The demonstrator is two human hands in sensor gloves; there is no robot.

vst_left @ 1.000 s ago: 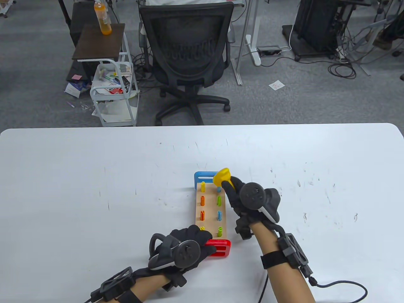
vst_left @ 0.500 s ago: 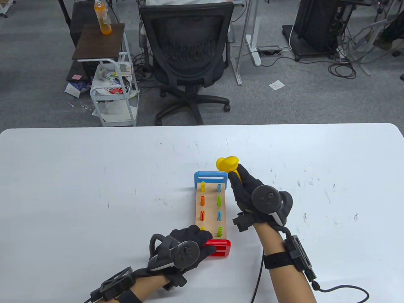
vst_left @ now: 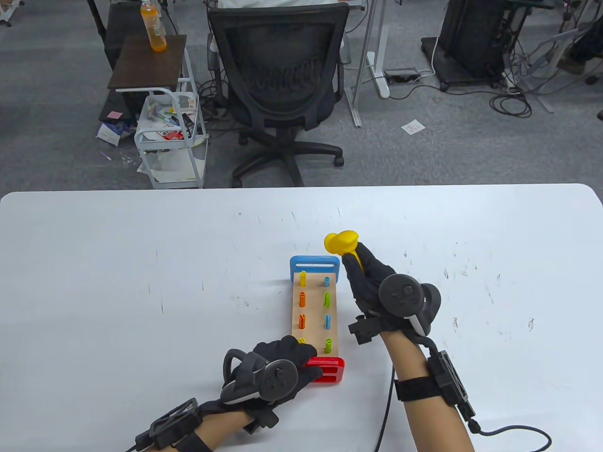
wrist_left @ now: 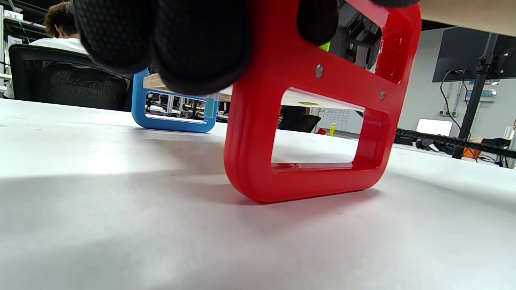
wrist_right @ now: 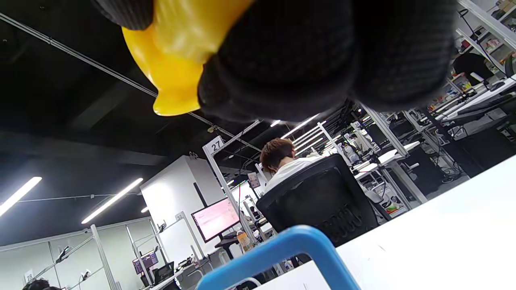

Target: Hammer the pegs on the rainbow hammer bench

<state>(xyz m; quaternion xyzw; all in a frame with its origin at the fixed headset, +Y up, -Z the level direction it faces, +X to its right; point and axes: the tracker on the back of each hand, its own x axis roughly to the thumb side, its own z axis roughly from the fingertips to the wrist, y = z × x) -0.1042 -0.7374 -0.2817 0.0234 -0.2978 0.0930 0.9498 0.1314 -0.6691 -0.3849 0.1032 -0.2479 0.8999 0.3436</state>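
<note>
Nearest the table's front edge, the left hand [vst_left: 278,365] rests on the near end of the hammer bench [vst_left: 314,316], its gloved fingers [wrist_left: 201,44] curled over the top of the red end frame [wrist_left: 282,133] and pressing on it; that frame stands flat on the white table [vst_left: 118,282]. The bench runs away from the person, a pale wooden deck with two rows of coloured pegs [vst_left: 326,297], most standing proud of the wood, the near-left one almost flush. To its right, close beside the far half of the deck, the right hand [vst_left: 372,282] grips the handle of the yellow hammer [vst_left: 342,242], fingers wrapped tight around it. The hammer head hangs in the air beyond the blue end frame [vst_left: 314,266], above the tabletop and touching no peg. Left of the bench the tabletop lies open out to its left edge; to the right it is open past the right forearm to the rounded far-right corner. Beyond the far edge stand a black office chair [vst_left: 278,80] and a small white cart [vst_left: 169,136].
</note>
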